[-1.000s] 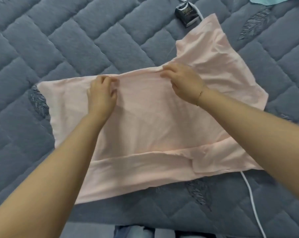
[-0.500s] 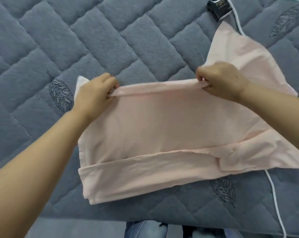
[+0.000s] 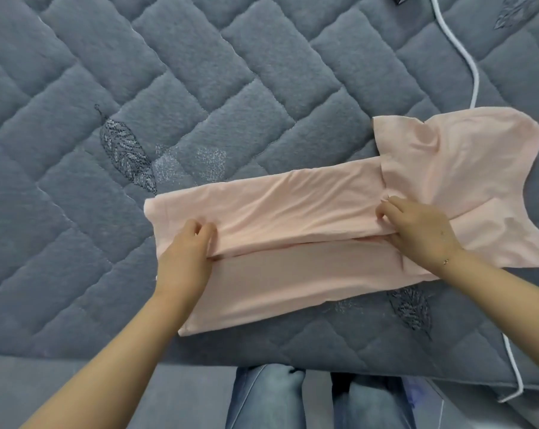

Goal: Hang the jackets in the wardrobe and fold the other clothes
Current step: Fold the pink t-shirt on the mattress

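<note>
- A pale pink, thin knit garment (image 3: 293,212) lies on a grey-blue quilted bed cover (image 3: 169,88) stitched in a diamond pattern, near the bed's front edge.
- Its far long side is folded over toward the person, so a strip of doubled cloth runs left to right, and its edge lies across the middle of the flat layer beneath.
- The left hand (image 3: 186,258) sits at the left end of that folded edge, with thumb and fingers curled and pinching the cloth.
- The right hand (image 3: 417,230) sits at the right end of the same edge, fingers bent and nipping the fabric where the strip meets the wider part of the garment.
- To the right of the right hand the garment spreads out unfolded, with a curved, notched outline at its far end.
- A white cable (image 3: 474,72) runs down from the top of the view, disappears under the garment's right part, and shows again by the bed's front right edge.
- Grey embroidered leaf motifs (image 3: 127,156) mark the cover, one beyond the garment's left end and another just beside its near right corner.
- The person's legs in blue jeans (image 3: 268,397) show below the bed edge.
</note>
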### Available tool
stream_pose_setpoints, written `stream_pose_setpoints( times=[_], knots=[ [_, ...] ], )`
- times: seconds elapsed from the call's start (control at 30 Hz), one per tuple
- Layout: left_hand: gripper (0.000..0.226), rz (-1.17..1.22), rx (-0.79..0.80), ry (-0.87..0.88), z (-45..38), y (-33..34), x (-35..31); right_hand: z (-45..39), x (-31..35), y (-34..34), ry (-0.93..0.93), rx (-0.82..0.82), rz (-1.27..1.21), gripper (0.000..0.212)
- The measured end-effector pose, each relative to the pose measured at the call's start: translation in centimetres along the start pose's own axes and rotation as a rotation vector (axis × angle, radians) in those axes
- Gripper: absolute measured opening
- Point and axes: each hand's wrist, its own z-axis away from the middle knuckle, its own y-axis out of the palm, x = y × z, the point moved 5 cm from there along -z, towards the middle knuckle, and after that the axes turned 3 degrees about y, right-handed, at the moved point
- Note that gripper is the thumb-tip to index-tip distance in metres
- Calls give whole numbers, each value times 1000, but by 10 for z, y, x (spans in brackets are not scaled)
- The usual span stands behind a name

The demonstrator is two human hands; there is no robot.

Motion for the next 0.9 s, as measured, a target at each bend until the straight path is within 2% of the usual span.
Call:
stream_pose_setpoints(
  times=[0.07,0.17,0.23,0.33,0.43,0.57,0.67,0.73,0.8,0.9],
  knots=[
    [52,30,46,-48,5,4,-2,6,5,6,21,55,-38,29],
    [46,-2,80,-89,8,-1,-14,12,8,2,52,99,-119,30],
    [42,53,71,-67,5,-8,-34,11,-1,-13,107,8,-225,29],
    [34,302,54,19,-13,-11,-87,0,-30,-40,254,-147,-349,22],
    [24,478,66,61,-42,2,-150,-27,-71,-61,322,-191,-331,26],
    [33,661,95,-12,-78,37,-222,-79,-114,-64,338,-69,-279,34],
    [46,909,146,-170,-94,65,-254,-112,-123,-51,371,92,-280,48],
    [39,1030,124,-281,-100,80,-267,-129,-124,-43,339,154,-246,42],
    [21,985,76,-291,-106,85,-277,-133,-122,-39,282,174,-208,27],
    [27,1036,-46,-280,-106,78,-290,-115,-129,-54,237,22,-445,21]
  ],
)
